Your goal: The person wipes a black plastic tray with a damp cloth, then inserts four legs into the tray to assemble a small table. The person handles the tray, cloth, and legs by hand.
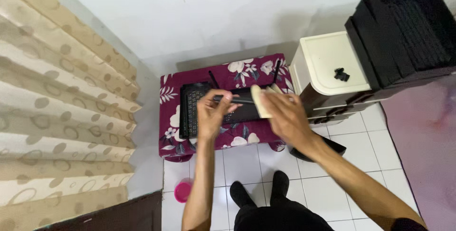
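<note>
**My hands over the black router on the flowered stool**

Head view: I look straight down at a low stool [223,72] draped in a maroon cloth with white flowers, pushed against the white wall. On it lies a black router [197,110], flat and vented, with two thin antennas pointing toward the wall.

My left hand [213,113] is curled over the router's middle, fingers [227,99] closed around a slim black piece of it that lies crosswise. My right hand [285,114] hovers just beside, at the router's right end, its fingers pressed together on a pale cream cloth [260,99] that touches the black casing.

Right of the stool stands a cream drawer cabinet [327,65] with a small black clip [340,74] on its top, and past that a stack of black trays [403,27]. To the left hang beige curtains [57,103] with ring patterns. Below, on the white floor tiles [346,174], sits a small pink cup [183,190] near the curtain, and my black-socked feet [259,190] are planted just before the stool.
</note>
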